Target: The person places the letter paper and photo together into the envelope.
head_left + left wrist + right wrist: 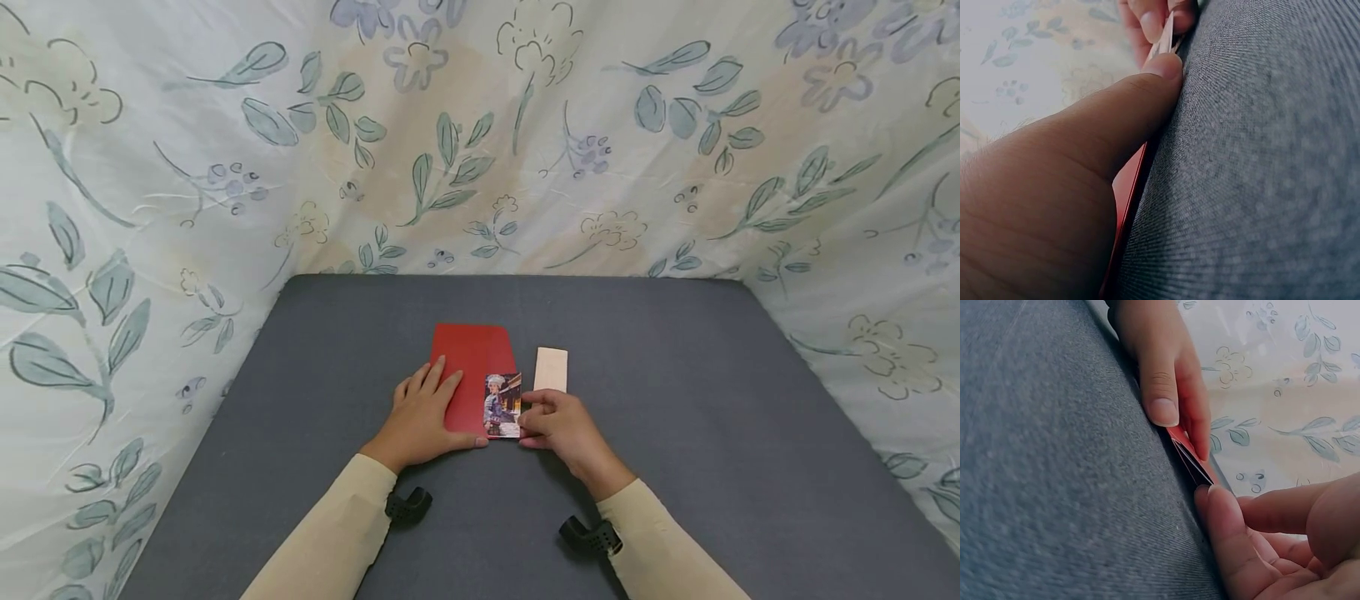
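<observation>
A flat red envelope-like sheet (476,346) lies on the table, with a small picture card (502,404) over its lower right part. The card's print shows a figure in a white hat. My left hand (423,417) rests on the red sheet's left side, fingers extended and thumb along its near edge. At the card's right edge, my right hand (558,429) pinches it between thumb and fingers. The left wrist view shows my left thumb (1163,65) close to the card's edge. In the right wrist view, a dark gap shows between thin layers beside the red sheet (1179,434).
A pale, wood-like rectangular piece (551,367) lies just beyond my right hand, partly covered by it. The dark grey tabletop (652,350) extends around everything. Floral cloth (480,167) hangs behind and along both sides. Black bands with small cameras (588,536) sit on both wrists.
</observation>
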Action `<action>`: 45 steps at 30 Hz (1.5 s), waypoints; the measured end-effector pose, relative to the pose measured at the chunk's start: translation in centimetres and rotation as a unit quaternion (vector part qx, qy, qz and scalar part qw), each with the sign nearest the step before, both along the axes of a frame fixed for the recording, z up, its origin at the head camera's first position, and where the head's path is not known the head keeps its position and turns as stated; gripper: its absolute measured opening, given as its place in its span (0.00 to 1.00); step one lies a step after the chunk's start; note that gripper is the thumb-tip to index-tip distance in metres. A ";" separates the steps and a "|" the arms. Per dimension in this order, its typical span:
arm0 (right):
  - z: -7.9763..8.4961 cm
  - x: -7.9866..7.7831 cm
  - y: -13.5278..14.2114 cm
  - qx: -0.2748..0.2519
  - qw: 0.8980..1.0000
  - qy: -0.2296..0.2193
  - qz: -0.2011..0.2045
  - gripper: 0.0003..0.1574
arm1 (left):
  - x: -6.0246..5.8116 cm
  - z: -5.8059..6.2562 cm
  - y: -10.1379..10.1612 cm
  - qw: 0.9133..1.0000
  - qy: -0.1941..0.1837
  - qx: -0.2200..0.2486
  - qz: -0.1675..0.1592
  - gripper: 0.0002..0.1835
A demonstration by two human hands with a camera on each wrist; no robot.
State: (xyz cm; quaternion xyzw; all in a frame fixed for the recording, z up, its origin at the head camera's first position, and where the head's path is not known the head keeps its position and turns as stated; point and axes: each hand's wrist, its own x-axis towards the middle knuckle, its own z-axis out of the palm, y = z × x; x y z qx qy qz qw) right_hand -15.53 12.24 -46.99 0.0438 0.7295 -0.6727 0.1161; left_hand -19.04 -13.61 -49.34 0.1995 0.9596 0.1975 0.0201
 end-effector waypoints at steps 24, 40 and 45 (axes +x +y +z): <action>0.6 0.0 0.1 0.018 1.000 0.012 -0.015 0.28 | -0.1 0.0 0.1 1.000 0.004 -0.004 -0.001 0.63; 0.3 -0.1 0.0 -0.034 0.999 0.013 -0.001 0.31 | -0.1 -0.1 0.0 1.000 0.005 -0.005 -0.006 0.62; 0.2 -0.1 0.1 -0.046 0.999 0.005 0.014 0.31 | -0.1 -0.2 0.0 1.000 0.006 -0.005 -0.008 0.62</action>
